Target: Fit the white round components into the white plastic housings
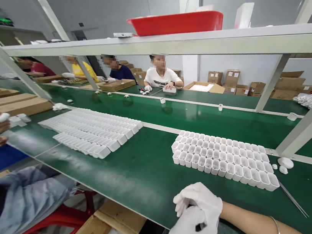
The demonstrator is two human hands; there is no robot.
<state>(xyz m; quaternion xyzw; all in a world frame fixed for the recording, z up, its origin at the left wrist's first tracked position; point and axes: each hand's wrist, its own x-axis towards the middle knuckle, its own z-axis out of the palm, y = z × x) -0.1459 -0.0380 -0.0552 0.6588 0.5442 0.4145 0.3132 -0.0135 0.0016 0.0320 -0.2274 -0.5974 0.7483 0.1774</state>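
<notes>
While holding left hand (193, 232) and right hand (204, 197) together, both gloved in white, at the near edge of the green table (141, 177), cannot tell of anything gripped between them. Just beyond, see white cups (222, 157) standing open-topped in tight rows, with tweezers (292, 198) lying beside the right end and round white pieces (285, 162) near. Well to the left, see another batch of cups (90, 131).

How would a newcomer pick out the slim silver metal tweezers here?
On the long green work table, find the right-hand block of white open-topped plastic cups. By its near right corner lie the slim silver metal tweezers, slanting away toward the picture's lower right. Their long, thin, metallic shape sets them apart from the white cups.
</notes>
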